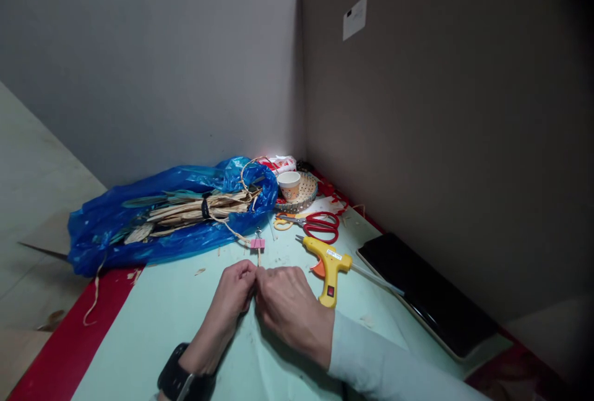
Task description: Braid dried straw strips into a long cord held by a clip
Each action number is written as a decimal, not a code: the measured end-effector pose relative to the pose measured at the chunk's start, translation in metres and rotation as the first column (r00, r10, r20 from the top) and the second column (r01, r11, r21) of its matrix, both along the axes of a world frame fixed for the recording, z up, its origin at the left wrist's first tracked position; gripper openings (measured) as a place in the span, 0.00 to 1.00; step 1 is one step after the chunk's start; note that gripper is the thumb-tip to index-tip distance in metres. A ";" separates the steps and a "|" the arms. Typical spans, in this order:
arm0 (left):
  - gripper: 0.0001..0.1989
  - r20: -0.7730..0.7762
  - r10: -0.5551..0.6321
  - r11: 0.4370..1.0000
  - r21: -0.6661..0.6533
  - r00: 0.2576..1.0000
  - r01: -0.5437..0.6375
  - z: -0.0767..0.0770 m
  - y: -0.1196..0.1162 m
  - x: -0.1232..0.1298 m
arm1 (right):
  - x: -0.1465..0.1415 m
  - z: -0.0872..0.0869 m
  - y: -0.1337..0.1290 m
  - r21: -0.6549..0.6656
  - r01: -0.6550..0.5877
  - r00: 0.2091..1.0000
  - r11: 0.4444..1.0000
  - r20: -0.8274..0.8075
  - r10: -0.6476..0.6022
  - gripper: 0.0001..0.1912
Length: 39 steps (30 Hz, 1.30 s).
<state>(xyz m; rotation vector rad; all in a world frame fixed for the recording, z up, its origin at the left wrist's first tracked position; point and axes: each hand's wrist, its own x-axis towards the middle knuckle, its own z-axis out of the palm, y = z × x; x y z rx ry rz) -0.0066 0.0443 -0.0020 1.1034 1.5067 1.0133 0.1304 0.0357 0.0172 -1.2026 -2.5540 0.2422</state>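
A pink binder clip [257,244] sits on the pale green table cover, gripping a thin straw-coloured plant-fibre strand [259,258]. The strand runs from the clip toward me and disappears between my hands. My left hand [236,286], with a dark watch at the wrist, is closed in a pinch at the strand. Pressed close beside it, my right hand [290,305] is also closed, knuckles up, its fingertips on the same strand. Whatever part of the strand lies inside the fingers is hidden.
A blue plastic bag [180,181] with a tied bundle of dry fibres [185,212] lies behind left. Red-handled scissors [321,228], a yellow glue gun [330,265] and a black tray-like object [417,293] are to the right. A paper cup [289,188] stands on a woven basket [309,190] near the walls.
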 end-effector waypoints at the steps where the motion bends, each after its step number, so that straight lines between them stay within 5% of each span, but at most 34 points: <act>1: 0.09 0.030 -0.013 1.000 -0.017 0.999 0.013 0.001 -0.002 0.000 | -0.002 -0.003 -0.004 0.020 -0.019 1.000 1.000 0.013 0.019 0.10; 7: 0.11 0.139 -0.047 0.997 -0.054 0.989 0.054 0.004 -0.006 -0.004 | -0.002 -0.001 -0.004 0.002 -0.044 0.997 0.999 0.064 0.044 0.10; 12: 0.13 0.146 -0.063 0.996 -0.055 0.987 0.071 0.003 -0.004 -0.006 | 0.011 0.011 0.019 -0.146 0.157 0.958 0.977 -0.216 -0.187 0.13; 17: 0.14 0.043 -0.114 0.992 -0.047 0.993 0.116 0.005 -0.004 -0.006 | 0.009 -0.006 0.040 -0.508 -0.146 0.891 0.849 -0.441 -0.111 0.14; 22: 0.15 -0.217 -0.162 0.986 0.000 0.963 0.166 0.011 -0.004 -0.008 | 0.003 -0.015 0.043 -0.537 -0.097 0.867 0.838 -0.459 -0.193 0.15; 28: 0.13 -0.633 0.002 0.977 0.166 0.774 0.133 0.026 -0.014 -0.004 | 0.001 -0.008 0.033 -0.505 0.030 0.838 0.863 -0.458 -0.297 0.11; 32: 0.14 -0.771 0.098 0.946 0.269 0.629 0.183 0.018 -0.028 0.012 | 0.003 -0.013 0.037 -0.529 0.010 0.807 0.848 -0.497 -0.319 0.11; 39: 0.15 -0.917 0.250 0.845 0.363 0.311 0.392 -0.006 -0.041 0.031 | 0.007 -0.021 0.045 -0.678 -0.241 0.742 0.694 -0.590 -0.318 0.11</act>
